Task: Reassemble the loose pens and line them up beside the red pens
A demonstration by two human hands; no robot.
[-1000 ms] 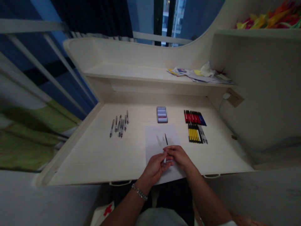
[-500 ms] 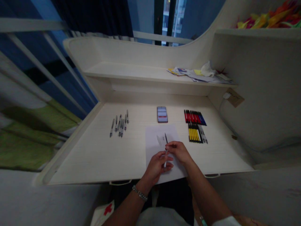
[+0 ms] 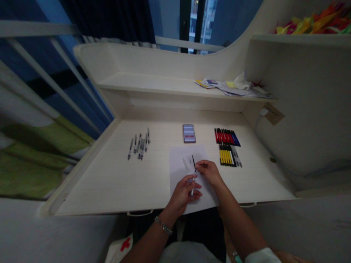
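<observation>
A sheet of white paper [image 3: 177, 175] lies at the front of the desk under both hands. My left hand [image 3: 182, 191] grips a slim whitish pen barrel [image 3: 192, 186], upper end pointing away from me. Just beyond it, my right hand [image 3: 210, 172] has thumb and forefinger pinched at the lower end of a thin black pen part [image 3: 193, 160]. Whether that part or some smaller piece is between the fingertips, I cannot tell. On the paper to the left lie a pale, slender pen piece [image 3: 185, 163] and a tiny dark piece [image 3: 190, 161].
Several clear pens [image 3: 141, 146] lie loosely on the left of the desk. Rows of red and blue pens [image 3: 226, 136] and yellow pens [image 3: 226, 155] are at the right. A phone [image 3: 189, 133] lies beyond the paper. Papers [image 3: 230, 87] rest on the shelf [image 3: 153, 82].
My right hand has drawn away from the pen barrel, slightly forward and right, opening a gap between the hands. My left hand stays in place with the barrel.
</observation>
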